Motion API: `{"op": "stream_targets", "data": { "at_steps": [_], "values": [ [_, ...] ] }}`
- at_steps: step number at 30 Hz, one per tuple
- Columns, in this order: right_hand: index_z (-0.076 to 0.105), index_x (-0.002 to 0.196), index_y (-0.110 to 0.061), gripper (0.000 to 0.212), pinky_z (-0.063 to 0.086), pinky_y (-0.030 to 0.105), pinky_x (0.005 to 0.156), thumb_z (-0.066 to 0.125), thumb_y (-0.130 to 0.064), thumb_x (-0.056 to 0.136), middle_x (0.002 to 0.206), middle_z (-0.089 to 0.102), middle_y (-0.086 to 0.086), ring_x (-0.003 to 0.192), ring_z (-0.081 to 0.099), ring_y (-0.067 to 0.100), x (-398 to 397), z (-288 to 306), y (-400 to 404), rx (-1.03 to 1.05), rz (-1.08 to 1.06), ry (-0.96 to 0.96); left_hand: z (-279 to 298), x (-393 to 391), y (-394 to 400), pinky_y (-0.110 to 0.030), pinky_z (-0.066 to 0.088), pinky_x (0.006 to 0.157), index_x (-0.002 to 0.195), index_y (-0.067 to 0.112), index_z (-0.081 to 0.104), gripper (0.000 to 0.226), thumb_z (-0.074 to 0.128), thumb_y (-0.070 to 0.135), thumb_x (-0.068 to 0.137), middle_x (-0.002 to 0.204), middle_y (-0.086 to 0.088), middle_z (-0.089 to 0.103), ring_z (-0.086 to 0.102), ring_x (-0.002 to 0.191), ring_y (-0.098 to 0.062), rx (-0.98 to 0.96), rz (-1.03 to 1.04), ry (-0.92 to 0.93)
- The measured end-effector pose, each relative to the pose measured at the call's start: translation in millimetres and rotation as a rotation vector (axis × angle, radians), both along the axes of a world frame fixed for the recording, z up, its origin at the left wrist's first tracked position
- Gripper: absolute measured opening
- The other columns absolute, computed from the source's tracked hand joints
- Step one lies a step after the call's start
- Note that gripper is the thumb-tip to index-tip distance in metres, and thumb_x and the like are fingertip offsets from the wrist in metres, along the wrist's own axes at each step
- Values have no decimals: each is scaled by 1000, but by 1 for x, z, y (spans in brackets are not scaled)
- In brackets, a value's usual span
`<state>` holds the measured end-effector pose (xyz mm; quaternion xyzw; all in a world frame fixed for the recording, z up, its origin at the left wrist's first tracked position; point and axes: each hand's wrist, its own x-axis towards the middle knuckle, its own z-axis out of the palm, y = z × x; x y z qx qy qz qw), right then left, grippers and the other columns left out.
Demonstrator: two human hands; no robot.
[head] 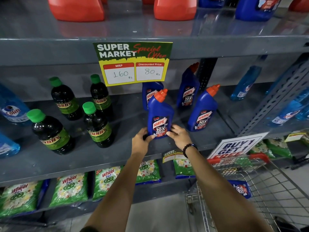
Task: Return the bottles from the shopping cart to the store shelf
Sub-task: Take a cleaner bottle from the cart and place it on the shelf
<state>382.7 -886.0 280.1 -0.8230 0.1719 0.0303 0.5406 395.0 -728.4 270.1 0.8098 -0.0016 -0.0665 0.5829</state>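
Observation:
A blue Harpic bottle (pixel 160 114) with an orange cap stands upright on the grey middle shelf (pixel 117 153). My left hand (pixel 142 141) grips its base from the left and my right hand (pixel 178 134) holds the base from the right. Three more Harpic bottles stand behind and to the right, the nearest one (pixel 203 109) about a hand's width away. In the wire shopping cart (pixel 250 186) at lower right lies another blue Harpic bottle (pixel 240 188), partly hidden behind my right forearm.
Several dark Sunny bottles with green caps (pixel 97 124) stand left of my hands. Light blue Colin bottles (pixel 11 108) sit at the far left and far right. A yellow price sign (pixel 133 62) hangs above. Wheel detergent bags (pixel 70 190) fill the lower shelf.

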Motion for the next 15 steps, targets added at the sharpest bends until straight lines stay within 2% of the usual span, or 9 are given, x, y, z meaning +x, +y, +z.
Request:
{"op": "stream_targets", "data": {
  "at_steps": [5, 12, 15],
  "values": [
    [45, 131, -8, 48, 39, 38, 104, 60, -12, 85, 134, 54, 16, 124, 51, 25, 0, 1, 0, 12, 2, 2, 0, 1, 0, -39, 47, 99, 121, 8, 53, 41, 64, 14, 82, 120, -14, 64, 58, 112, -24, 16, -2, 14],
    [48, 129, -8, 44, 39, 31, 98, 58, -10, 86, 134, 55, 15, 122, 52, 24, 2, 1, 0, 13, 13, -1, 3, 2, 1, -34, 45, 96, 118, 8, 55, 38, 64, 11, 81, 118, -14, 66, 59, 110, -24, 19, -23, 29],
    [40, 133, 0, 50, 37, 34, 103, 57, -3, 86, 138, 48, 19, 127, 47, 27, -1, 3, 3, 34, -29, 5, 3, 0, 6, -33, 45, 98, 122, 12, 53, 44, 65, 11, 80, 121, -13, 64, 57, 115, -26, 84, -71, 21]
  ]
}}
